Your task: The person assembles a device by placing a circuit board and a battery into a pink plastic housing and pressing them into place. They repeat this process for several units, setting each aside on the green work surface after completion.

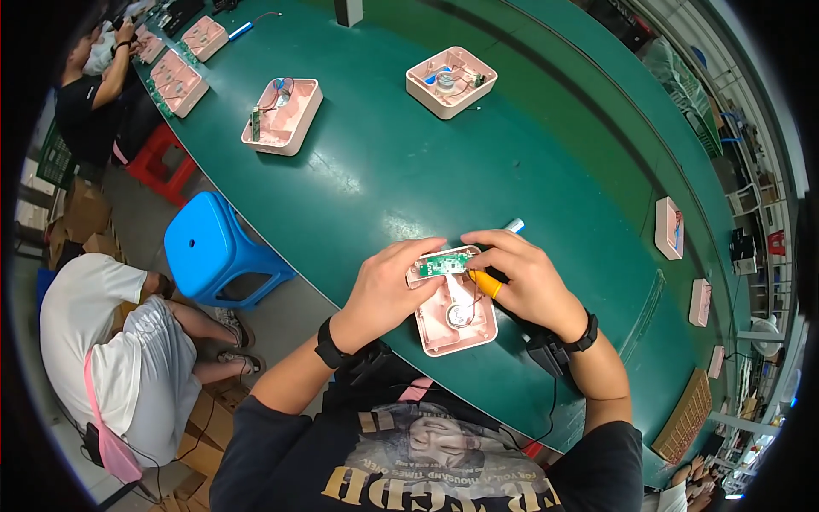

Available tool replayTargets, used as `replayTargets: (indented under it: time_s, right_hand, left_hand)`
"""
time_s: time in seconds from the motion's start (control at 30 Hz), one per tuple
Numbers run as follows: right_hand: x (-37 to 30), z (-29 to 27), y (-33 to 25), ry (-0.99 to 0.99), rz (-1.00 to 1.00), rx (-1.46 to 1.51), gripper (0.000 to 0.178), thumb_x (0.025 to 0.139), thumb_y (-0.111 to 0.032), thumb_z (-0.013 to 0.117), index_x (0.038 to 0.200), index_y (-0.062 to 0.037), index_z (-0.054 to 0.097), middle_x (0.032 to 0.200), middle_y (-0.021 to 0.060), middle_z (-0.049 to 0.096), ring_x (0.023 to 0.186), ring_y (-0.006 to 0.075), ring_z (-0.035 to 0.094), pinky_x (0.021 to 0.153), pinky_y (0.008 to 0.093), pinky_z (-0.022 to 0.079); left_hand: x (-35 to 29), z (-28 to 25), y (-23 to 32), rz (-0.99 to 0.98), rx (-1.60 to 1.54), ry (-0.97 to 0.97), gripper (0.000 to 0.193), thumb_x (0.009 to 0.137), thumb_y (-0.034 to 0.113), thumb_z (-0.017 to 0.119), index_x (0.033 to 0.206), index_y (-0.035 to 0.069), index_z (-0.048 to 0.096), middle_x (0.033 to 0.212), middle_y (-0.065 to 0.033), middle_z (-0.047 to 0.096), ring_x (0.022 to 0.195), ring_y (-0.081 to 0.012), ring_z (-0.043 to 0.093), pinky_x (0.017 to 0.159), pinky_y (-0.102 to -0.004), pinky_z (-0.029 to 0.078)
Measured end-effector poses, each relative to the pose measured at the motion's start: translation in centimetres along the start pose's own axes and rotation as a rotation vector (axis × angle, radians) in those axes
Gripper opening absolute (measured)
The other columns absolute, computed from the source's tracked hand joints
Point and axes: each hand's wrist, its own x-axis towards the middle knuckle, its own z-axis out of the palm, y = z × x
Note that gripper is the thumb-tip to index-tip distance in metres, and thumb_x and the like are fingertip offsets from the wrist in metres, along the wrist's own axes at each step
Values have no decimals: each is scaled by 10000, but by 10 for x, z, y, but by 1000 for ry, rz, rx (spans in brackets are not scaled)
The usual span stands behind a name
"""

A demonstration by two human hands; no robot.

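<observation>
Close in front of me lies an open pink plastic housing (433, 334), with a round silver speaker (460, 316) and thin wires in it. A green circuit board (444, 265) is at its far end. My left hand (388, 277) is closed on the board's left end, index finger along the far edge and thumb on the near side. My right hand (531, 277) pinches at the board's right end. A yellow finger cot (485, 283) covers its thumb. Just beyond the right hand lies a blue-and-white cylindrical battery (514, 226).
More open pink housings with wires stand on the green table (384, 188), one (282, 117) at far left and another (450, 83) far ahead. Several line the right. A blue stool (205, 243) and a bending person (111, 341) are left. Another person (94, 94) works far left.
</observation>
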Motion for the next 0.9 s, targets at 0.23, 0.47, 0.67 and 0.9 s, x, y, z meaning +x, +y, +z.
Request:
replayTargets:
  time_s: [0.23, 0.47, 0.67, 0.9]
  right_hand:
    - [4, 6, 2, -75, 7, -18, 150, 887, -57, 807, 1024, -6, 776, 1244, 128, 748, 1027, 320, 741, 859, 401, 615]
    - [-2, 11, -3, -65, 13, -159, 154, 867, -57, 792, 1005, -1, 754, 1197, 127, 732, 994, 327, 733, 856, 410, 613]
    - [-5, 12, -5, -97, -5, -259, 180, 848, -59, 783, 997, 9, 708, 1158, 130, 700, 976, 331, 721, 855, 423, 610]
    - [-7, 6, -10, -185, 38, -284, 195, 851, -49, 758, 1014, 32, 688, 1173, 158, 693, 1006, 334, 717, 867, 428, 609]
  left_hand:
    - [1, 1, -4, 57, 38, 3, 365, 882, 127, 831, 1216, 40, 712, 1154, -127, 763, 945, -335, 759, 830, -394, 616]
    - [-2, -11, 4, 221, 292, 7, 211, 866, 99, 856, 1057, 47, 784, 1139, -103, 790, 920, -256, 785, 788, -349, 636]
    - [-3, -5, 3, 308, 373, 60, 130, 865, 110, 858, 977, 62, 813, 1157, -97, 794, 909, -252, 786, 784, -358, 649]
    - [-1, -6, 3, 290, 362, 23, 148, 861, 108, 857, 997, 64, 818, 1175, -97, 791, 915, -254, 785, 790, -358, 651]
